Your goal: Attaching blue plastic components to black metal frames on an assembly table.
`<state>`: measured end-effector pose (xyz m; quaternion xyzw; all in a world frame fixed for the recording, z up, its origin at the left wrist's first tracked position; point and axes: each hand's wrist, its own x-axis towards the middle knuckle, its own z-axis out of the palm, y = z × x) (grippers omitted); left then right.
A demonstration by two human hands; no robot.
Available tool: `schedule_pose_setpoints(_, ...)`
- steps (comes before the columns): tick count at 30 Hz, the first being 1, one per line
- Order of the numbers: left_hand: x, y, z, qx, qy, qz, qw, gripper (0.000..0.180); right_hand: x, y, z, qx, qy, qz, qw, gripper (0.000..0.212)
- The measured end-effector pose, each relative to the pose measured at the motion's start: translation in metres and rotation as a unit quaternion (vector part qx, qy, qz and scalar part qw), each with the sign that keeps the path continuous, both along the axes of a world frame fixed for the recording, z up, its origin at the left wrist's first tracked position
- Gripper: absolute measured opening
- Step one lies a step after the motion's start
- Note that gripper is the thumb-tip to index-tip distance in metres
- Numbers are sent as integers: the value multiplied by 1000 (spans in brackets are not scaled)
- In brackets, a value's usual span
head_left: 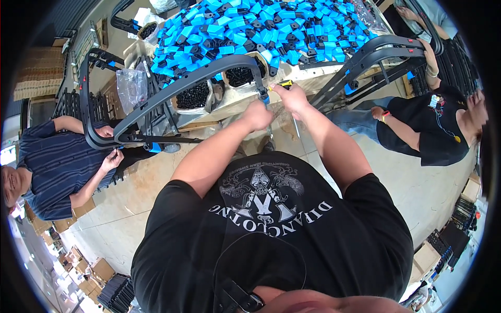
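My left hand (257,115) is closed at the lower end of a dark curved metal frame (193,83), beside a small blue plastic piece (266,99) on that end. Its fingers are partly hidden. To its right, my right hand (293,100) grips a screwdriver (285,83) with a yellow and black handle. The handle's end shows above the fist, and a thin shaft extends below it. The frame arches leftward, in front of a worktable (295,75).
Blue and black plastic pieces (250,28) are heaped on the table. Bags of small black parts (192,96) stand at its near edge. A person in a striped shirt (68,161) handles frames at left; another person in black (422,125) stands by frames (365,55) at right.
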<state>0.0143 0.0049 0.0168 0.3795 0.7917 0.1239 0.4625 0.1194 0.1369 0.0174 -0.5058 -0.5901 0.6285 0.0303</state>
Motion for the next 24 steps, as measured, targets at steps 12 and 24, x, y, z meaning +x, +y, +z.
schedule_pose_setpoints(12, -2, -10, 4, 40, -128, 89, 987, 26, 3, 2, -23, 38, 44, -7, 998, 60)
schedule_pose_setpoints(24, -10, -4, 14, 76, -469, 368, 799, 21, 0, 1, -20, 73, 60, -12, 995, 46)
